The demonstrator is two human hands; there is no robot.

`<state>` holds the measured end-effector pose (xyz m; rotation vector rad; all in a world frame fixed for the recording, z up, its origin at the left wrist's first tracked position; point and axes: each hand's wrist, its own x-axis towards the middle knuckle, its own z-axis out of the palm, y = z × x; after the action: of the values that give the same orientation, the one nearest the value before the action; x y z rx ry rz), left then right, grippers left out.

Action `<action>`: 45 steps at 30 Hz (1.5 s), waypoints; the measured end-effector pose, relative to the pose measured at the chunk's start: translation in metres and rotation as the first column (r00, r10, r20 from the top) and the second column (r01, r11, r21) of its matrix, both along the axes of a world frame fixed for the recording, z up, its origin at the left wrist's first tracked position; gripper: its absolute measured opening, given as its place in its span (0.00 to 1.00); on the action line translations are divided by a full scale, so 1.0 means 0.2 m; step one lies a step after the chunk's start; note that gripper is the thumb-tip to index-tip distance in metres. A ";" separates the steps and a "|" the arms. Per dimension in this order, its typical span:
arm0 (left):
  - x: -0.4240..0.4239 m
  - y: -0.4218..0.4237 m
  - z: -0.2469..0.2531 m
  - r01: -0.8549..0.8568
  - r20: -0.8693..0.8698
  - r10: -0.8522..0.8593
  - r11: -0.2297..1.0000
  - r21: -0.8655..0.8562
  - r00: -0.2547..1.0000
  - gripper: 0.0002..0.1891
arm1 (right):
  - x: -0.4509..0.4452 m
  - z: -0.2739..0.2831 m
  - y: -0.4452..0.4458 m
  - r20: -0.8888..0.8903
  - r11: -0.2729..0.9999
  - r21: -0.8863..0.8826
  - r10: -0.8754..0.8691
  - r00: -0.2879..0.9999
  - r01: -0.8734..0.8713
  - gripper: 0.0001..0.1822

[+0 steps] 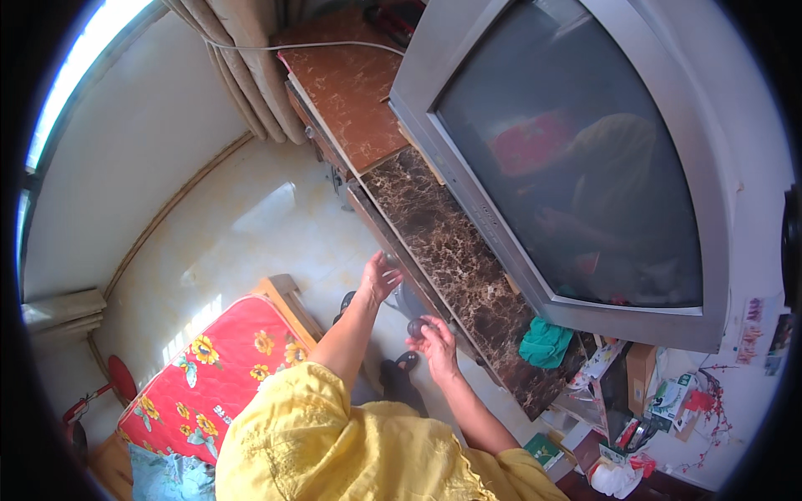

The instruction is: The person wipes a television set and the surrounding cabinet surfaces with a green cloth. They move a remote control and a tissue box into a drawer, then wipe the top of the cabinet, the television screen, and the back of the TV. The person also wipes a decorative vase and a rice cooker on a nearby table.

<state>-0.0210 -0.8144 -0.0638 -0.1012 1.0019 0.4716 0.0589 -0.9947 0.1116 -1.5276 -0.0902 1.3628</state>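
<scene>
My left hand [380, 277] reaches to the front of a cabinet with a dark marbled top [438, 219]; its fingers are at a small round knob on the drawer front [401, 247], and whether they grip it is hard to tell. Lower right, my right hand [437, 344] has its fingers around a small dark round object [416, 327], in front of the same cabinet. Another small knob shows just beyond the right fingertips. Below and between the hands, a greyish round thing [410, 302] is partly visible near the floor.
A large grey television [564, 156] stands on the cabinet, with a green cloth [545, 342] beside it. A seat with a red floral cushion [219, 369] is at lower left. Boxes and a cluttered shelf [604, 394] stand at right. A white cable [307, 45] crosses above the brown top.
</scene>
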 end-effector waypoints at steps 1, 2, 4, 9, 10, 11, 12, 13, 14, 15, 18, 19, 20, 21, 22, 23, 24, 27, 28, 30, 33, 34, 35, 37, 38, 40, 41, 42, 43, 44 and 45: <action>-0.06 -0.01 0.00 0.002 0.017 -0.001 1.000 -0.014 1.000 0.27 | -0.02 -0.02 0.03 0.019 1.000 0.013 -0.017 1.000 0.017 0.17; -0.12 -0.04 0.01 -0.025 -0.040 0.022 0.997 -0.080 0.999 0.24 | -0.03 -0.05 0.04 0.049 0.999 0.011 -0.036 0.998 0.036 0.17; -0.23 -0.08 -0.02 0.021 -0.033 -0.023 0.998 -0.063 0.999 0.26 | -0.05 -0.09 0.08 0.090 0.998 -0.009 -0.069 0.994 0.070 0.18; -0.35 -0.09 -0.06 0.102 0.001 -0.102 0.994 -0.041 0.995 0.32 | -0.10 -0.20 0.21 0.264 0.967 -0.063 -0.224 0.938 0.249 0.19; -0.36 -0.09 -0.07 0.099 0.000 -0.099 0.994 -0.043 0.995 0.33 | -0.07 -0.24 0.21 0.263 0.961 -0.138 -0.196 0.944 0.238 0.25; -0.36 -0.09 -0.09 0.098 -0.001 -0.098 0.994 -0.046 0.995 0.33 | -0.05 -0.27 0.20 0.309 0.971 -0.158 -0.123 0.943 0.178 0.27; -0.37 -0.10 -0.10 0.096 -0.001 -0.096 0.994 -0.049 0.995 0.34 | -0.03 -0.29 0.19 0.352 0.976 -0.182 -0.047 0.935 0.118 0.29; -0.37 -0.10 -0.09 0.099 0.024 -0.098 0.994 -0.043 0.995 0.35 | 0.00 -0.32 0.17 0.393 0.976 -0.208 0.027 0.919 0.060 0.31; -0.39 -0.10 -0.09 0.103 0.049 -0.101 0.994 -0.038 0.994 0.36 | 0.04 -0.33 0.14 0.401 0.947 -0.319 0.179 0.898 -0.046 0.35; -0.40 -0.10 -0.07 0.108 0.071 -0.105 0.994 -0.033 0.992 0.37 | 0.05 -0.35 0.10 0.421 0.959 -0.277 0.172 0.890 -0.055 0.35; -0.38 -0.10 0.13 0.104 -0.070 -0.105 0.994 -0.020 0.992 0.27 | 0.01 -0.28 -0.01 0.405 0.988 -0.157 0.069 0.912 -0.005 0.32; -0.39 -0.11 0.13 0.110 -0.041 -0.110 0.994 0.007 0.993 0.28 | 0.01 -0.24 -0.05 0.379 0.987 -0.161 0.079 0.922 -0.019 0.30; -0.41 -0.11 0.12 0.116 -0.013 -0.115 0.993 0.035 0.993 0.29 | 0.02 -0.21 -0.13 0.354 0.986 -0.164 0.090 0.931 -0.032 0.29; -0.41 -0.11 0.10 0.121 0.017 -0.123 0.990 0.068 0.992 0.31 | 0.02 -0.18 -0.19 0.331 0.986 -0.162 0.096 0.939 -0.044 0.27; -0.41 -0.11 0.08 0.127 0.031 -0.129 0.989 0.080 0.991 0.31 | 0.00 -0.14 -0.23 0.347 0.975 -0.221 0.081 0.934 -0.003 0.20; -0.42 -0.12 0.06 0.140 0.043 -0.145 0.984 0.113 0.989 0.30 | -0.01 -0.12 -0.28 0.344 0.977 -0.209 0.033 0.938 0.042 0.19; -0.43 -0.12 0.06 0.155 0.054 -0.165 0.977 0.147 0.985 0.30 | -0.01 -0.11 -0.34 0.342 0.976 -0.197 -0.019 0.940 0.091 0.18; -0.42 -0.08 0.07 0.194 0.085 -0.215 0.959 0.207 0.973 0.27 | -0.01 -0.09 -0.46 0.313 0.950 -0.192 -0.177 0.933 0.244 0.16; -0.41 -0.08 0.08 0.205 0.096 -0.230 0.954 0.217 0.968 0.26 | 0.00 -0.09 -0.48 0.301 0.934 -0.200 -0.229 0.926 0.296 0.17; -0.38 -0.05 0.07 0.211 0.063 -0.223 0.965 0.158 0.973 0.25 | 0.01 -0.07 -0.50 0.315 0.927 -0.186 -0.258 0.913 0.326 0.17; -0.32 -0.02 0.07 0.208 0.050 -0.219 0.964 0.164 0.974 0.24 | 0.04 -0.02 -0.48 0.350 0.921 -0.142 -0.295 0.889 0.362 0.17; -0.28 0.00 0.08 0.205 0.053 -0.217 0.962 0.180 0.975 0.23 | 0.05 -0.01 -0.48 0.368 0.922 -0.120 -0.303 0.879 0.368 0.17; -0.25 0.01 0.09 0.188 0.045 -0.198 0.967 0.172 0.979 0.24 | 0.05 -0.01 -0.48 0.385 0.922 -0.097 -0.312 0.869 0.375 0.17; -0.15 0.03 0.02 0.166 0.038 -0.174 0.974 0.156 0.984 0.24 | 0.06 0.01 -0.48 0.412 0.919 -0.082 -0.321 0.853 0.386 0.17; -0.10 0.04 -0.02 0.170 0.002 -0.173 0.969 0.179 0.985 0.24 | 0.06 0.03 -0.48 0.428 0.916 -0.076 -0.327 0.843 0.394 0.17; -0.02 0.04 -0.08 0.144 0.074 -0.160 0.972 0.187 0.984 0.21 | 0.09 0.05 -0.49 0.461 0.912 -0.084 -0.321 0.828 0.401 0.17; 0.00 0.05 -0.15 0.125 0.058 -0.136 0.979 0.159 0.989 0.18 | 0.10 0.08 -0.49 0.482 0.909 -0.090 -0.318 0.816 0.407 0.17; 0.02 0.05 -0.29 0.067 0.114 -0.086 0.983 0.169 0.990 0.13 | 0.16 0.10 -0.48 0.512 0.919 -0.077 -0.295 0.807 0.385 0.17; 0.05 0.08 -0.41 0.085 0.059 -0.094 0.986 0.143 0.994 0.13 | 0.20 0.12 -0.46 0.537 0.929 -0.065 -0.274 0.798 0.363 0.17; 0.10 0.11 -0.38 0.058 0.210 -0.106 0.973 0.222 0.972 0.15 | 0.25 0.12 -0.47 0.557 0.935 -0.054 -0.263 0.787 0.350 0.17; 0.15 0.13 -0.27 0.140 0.135 -0.177 0.960 0.244 0.975 0.18 | 0.29 0.15 -0.49 0.644 0.930 -0.032 -0.261 0.719 0.366 0.16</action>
<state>0.0100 -0.7876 -0.1181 0.1512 0.7876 0.4242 0.1159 -1.0923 0.1418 -1.9846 -0.1341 0.5455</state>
